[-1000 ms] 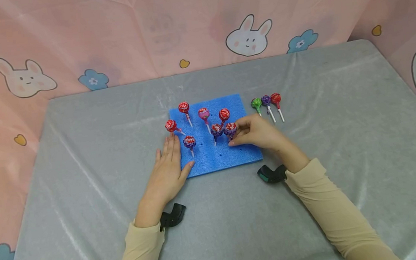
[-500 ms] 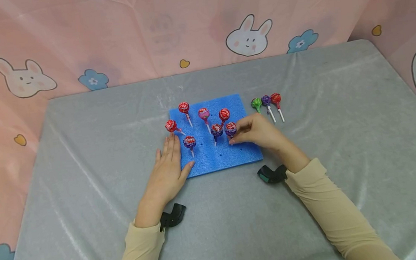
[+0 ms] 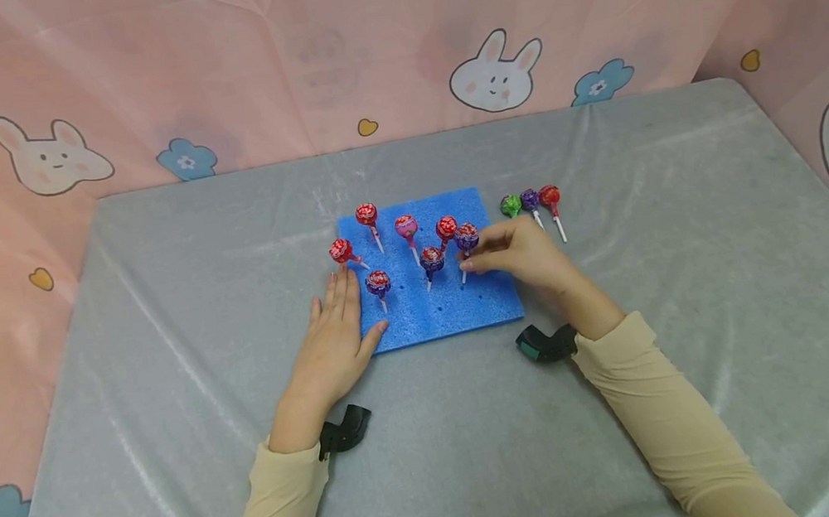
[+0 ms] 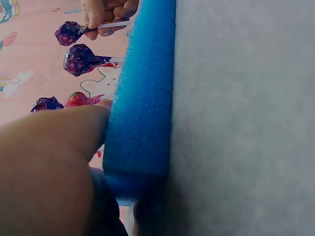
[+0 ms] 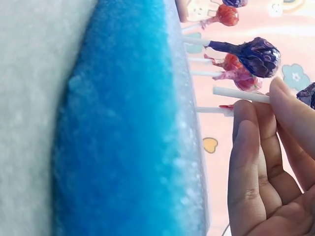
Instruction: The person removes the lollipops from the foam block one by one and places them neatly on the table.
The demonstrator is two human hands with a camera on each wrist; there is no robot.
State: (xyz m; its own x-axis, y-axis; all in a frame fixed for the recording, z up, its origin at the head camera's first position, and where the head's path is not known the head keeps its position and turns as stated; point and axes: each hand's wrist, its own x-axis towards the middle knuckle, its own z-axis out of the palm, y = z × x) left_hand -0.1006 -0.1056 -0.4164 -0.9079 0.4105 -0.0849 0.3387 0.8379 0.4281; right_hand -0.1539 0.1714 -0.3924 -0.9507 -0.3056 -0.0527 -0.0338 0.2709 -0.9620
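Note:
My right hand (image 3: pixel 526 254) pinches a purple-wrapped lollipop (image 3: pixel 467 238) between thumb and fingers, above the right part of a blue foam block (image 3: pixel 421 324). In the right wrist view the lower end of its white stick (image 5: pixel 241 94) is free, a gap away from the foam's top. My left hand (image 3: pixel 329 350) lies with straight fingers along the foam's left edge, thumb on the near left corner. Beside the held one, another purple lollipop (image 3: pixel 431 259) stands in the foam. A red lollipop (image 3: pixel 341 250) leans out over the left edge near my left fingertips.
Also standing in the foam are a pink lollipop (image 3: pixel 405 226), two red ones and a purple lollipop (image 3: pixel 378 282). Small holes dot the foam's near part. To the right on the grey cloth lie a green lollipop (image 3: pixel 510 206), a purple one and a red lollipop (image 3: pixel 549 195).
My right hand has raised the purple lollipop up off the foam and slightly to the right, baring a hole below it. My left hand has stayed still.

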